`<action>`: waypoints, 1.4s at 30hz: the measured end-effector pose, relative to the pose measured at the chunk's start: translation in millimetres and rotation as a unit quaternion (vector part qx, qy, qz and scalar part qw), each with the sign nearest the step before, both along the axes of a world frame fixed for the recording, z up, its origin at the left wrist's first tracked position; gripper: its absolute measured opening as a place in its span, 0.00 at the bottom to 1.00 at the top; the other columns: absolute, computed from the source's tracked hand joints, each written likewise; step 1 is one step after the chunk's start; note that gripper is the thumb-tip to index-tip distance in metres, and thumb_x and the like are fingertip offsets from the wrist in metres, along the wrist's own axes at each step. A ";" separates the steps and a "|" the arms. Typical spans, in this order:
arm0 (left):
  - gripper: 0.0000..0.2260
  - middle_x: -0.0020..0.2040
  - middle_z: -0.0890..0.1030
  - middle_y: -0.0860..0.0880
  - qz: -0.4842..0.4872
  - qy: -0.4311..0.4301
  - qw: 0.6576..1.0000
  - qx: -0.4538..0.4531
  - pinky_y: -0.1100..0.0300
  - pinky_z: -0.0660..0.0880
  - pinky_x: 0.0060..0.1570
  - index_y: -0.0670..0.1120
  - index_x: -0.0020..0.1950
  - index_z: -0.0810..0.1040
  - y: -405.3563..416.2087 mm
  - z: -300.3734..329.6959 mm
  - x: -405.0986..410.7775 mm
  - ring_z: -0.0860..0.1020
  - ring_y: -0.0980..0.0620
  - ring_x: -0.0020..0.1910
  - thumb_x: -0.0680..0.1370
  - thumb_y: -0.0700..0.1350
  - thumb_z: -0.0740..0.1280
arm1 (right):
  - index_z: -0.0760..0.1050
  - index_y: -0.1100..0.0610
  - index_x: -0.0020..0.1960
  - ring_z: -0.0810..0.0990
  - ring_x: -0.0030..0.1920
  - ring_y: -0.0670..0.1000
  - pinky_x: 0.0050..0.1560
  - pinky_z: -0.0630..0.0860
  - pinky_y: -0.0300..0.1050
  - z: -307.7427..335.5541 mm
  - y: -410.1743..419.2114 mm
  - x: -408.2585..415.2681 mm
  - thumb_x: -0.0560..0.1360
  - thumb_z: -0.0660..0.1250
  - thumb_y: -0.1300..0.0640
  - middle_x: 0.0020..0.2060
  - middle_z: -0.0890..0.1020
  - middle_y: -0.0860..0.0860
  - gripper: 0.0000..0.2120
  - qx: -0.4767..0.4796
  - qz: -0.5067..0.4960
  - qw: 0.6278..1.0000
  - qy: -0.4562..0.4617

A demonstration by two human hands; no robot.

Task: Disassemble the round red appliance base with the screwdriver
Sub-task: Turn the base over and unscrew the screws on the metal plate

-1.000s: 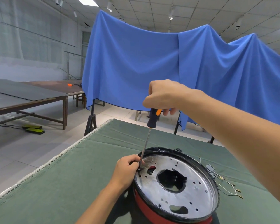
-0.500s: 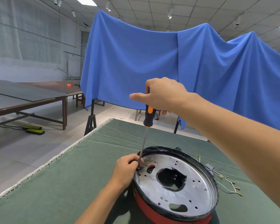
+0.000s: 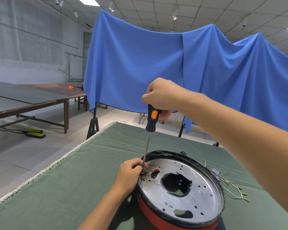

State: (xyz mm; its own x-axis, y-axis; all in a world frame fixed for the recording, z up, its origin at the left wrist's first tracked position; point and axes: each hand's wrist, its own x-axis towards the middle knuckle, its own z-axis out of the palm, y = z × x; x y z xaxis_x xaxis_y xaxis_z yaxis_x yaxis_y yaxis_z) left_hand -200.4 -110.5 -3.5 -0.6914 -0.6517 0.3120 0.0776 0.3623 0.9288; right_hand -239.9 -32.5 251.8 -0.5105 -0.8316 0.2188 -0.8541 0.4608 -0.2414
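Right hand (image 3: pixel 163 95) up high, your fingers wrapped around the dark, orange-accented handle of the screwdriver (image 3: pixel 150 130), shaft running down near-upright to the left edge of the metal plate (image 3: pixel 181 188). Left hand (image 3: pixel 130 173) down low, fingers curled at the tip, pinching the shaft and steadying it where the tip meets the plate. The round red appliance base (image 3: pixel 178 188) sits on the green-covered table (image 3: pixel 73 188), just in front of you, tilted toward your view. Looks rigid and fairly heavy: stiff sheet-metal plate, hard black rim, red shell. That smooth shell could slide on the cloth, so brace it at the rim. Loose wires (image 3: pixel 234 190) trail off to the right; they look delicate. No brand, label or readable writing anywhere.
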 end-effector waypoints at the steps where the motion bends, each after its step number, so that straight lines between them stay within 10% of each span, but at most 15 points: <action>1: 0.11 0.36 0.82 0.56 -0.001 -0.001 1.000 0.001 0.61 0.75 0.45 0.52 0.34 0.81 0.2 -0.4 -0.7 0.78 0.59 0.40 0.66 0.43 0.59 | 0.72 0.59 0.44 0.84 0.34 0.57 0.35 0.78 0.42 4.2 2.7 2.7 0.72 0.61 0.61 0.36 0.82 0.57 0.02 0.019 0.020 0.998 -0.053; 5: 0.10 0.35 0.82 0.53 0.002 -0.003 1.000 -0.001 0.58 0.75 0.46 0.48 0.33 0.81 -1.0 -0.3 -1.0 0.79 0.53 0.41 0.68 0.42 0.60 | 0.73 0.58 0.43 0.82 0.45 0.54 0.40 0.83 0.47 10.8 6.1 6.6 0.68 0.64 0.62 0.41 0.84 0.55 0.04 0.050 0.055 0.992 -0.106; 9: 0.12 0.36 0.82 0.52 0.006 0.002 1.000 0.003 0.59 0.75 0.47 0.49 0.32 0.81 0.6 1.3 0.2 0.79 0.53 0.42 0.63 0.44 0.57 | 0.69 0.56 0.37 0.78 0.29 0.51 0.30 0.71 0.40 0.9 5.1 1.0 0.74 0.63 0.41 0.31 0.79 0.51 0.18 0.024 -0.042 0.996 0.072; 17: 0.11 0.34 0.82 0.53 0.005 -0.002 1.000 0.000 0.62 0.72 0.43 0.50 0.31 0.80 1.5 2.5 0.9 0.78 0.53 0.40 0.63 0.44 0.58 | 0.75 0.60 0.48 0.82 0.29 0.52 0.30 0.80 0.39 21.4 23.2 -7.0 0.73 0.68 0.62 0.42 0.83 0.59 0.05 0.112 -0.009 0.993 -0.026; 23: 0.11 0.35 0.82 0.51 0.004 -0.004 1.000 -0.003 0.60 0.73 0.44 0.48 0.33 0.81 2.8 3.6 2.3 0.78 0.52 0.41 0.62 0.44 0.58 | 0.71 0.60 0.41 0.80 0.22 0.52 0.27 0.76 0.39 2.5 27.4 -18.2 0.75 0.64 0.46 0.27 0.83 0.52 0.16 0.075 -0.084 0.991 0.069; 27: 0.11 0.34 0.82 0.54 0.004 -0.001 1.000 0.003 0.64 0.73 0.43 0.51 0.32 0.81 2.6 3.5 1.9 0.78 0.58 0.39 0.62 0.44 0.58 | 0.72 0.55 0.56 0.80 0.33 0.50 0.36 0.79 0.41 6.2 29.2 -20.7 0.74 0.67 0.56 0.42 0.83 0.52 0.12 0.043 -0.031 0.999 -0.010; 32: 0.12 0.33 0.82 0.58 0.002 -0.006 1.000 0.013 0.69 0.71 0.37 0.54 0.32 0.82 2.6 4.7 1.7 0.77 0.64 0.34 0.62 0.44 0.58 | 0.67 0.54 0.51 0.81 0.31 0.53 0.35 0.79 0.45 -4.3 30.9 -15.0 0.75 0.60 0.34 0.38 0.81 0.52 0.22 0.031 -0.081 0.996 0.029; 35: 0.13 0.37 0.84 0.53 0.002 -0.022 1.000 -0.004 0.62 0.74 0.46 0.52 0.35 0.82 2.6 6.8 5.1 0.80 0.56 0.42 0.62 0.44 0.58 | 0.66 0.59 0.50 0.78 0.27 0.54 0.30 0.74 0.44 -12.0 29.7 -20.0 0.80 0.58 0.51 0.39 0.81 0.54 0.10 0.021 -0.088 0.989 0.115; 38: 0.12 0.39 0.83 0.51 -0.009 -0.074 0.995 -0.069 0.57 0.74 0.46 0.53 0.36 0.81 1.0 11.9 10.0 0.79 0.50 0.43 0.64 0.45 0.58 | 0.72 0.60 0.55 0.82 0.36 0.54 0.39 0.80 0.46 1.8 34.6 -17.6 0.75 0.61 0.62 0.42 0.82 0.55 0.08 0.021 -0.043 0.998 -0.041; 42: 0.10 0.52 0.81 0.57 0.046 -0.194 0.952 -0.233 0.54 0.74 0.53 0.54 0.47 0.81 -4.1 21.6 12.7 0.77 0.51 0.54 0.70 0.45 0.63 | 0.73 0.56 0.49 0.83 0.37 0.52 0.38 0.83 0.47 -1.9 38.4 -14.6 0.73 0.67 0.54 0.39 0.82 0.51 0.09 -0.003 -0.022 0.999 -0.045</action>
State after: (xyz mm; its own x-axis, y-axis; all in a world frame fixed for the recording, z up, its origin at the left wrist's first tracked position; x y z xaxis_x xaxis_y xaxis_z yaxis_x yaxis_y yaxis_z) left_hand -187.7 -114.6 18.2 -0.7602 -0.5689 0.3138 -0.2913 0.7302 0.6180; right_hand -254.5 5.9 249.9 -0.5648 -0.8063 0.1754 -0.8074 0.4961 -0.3193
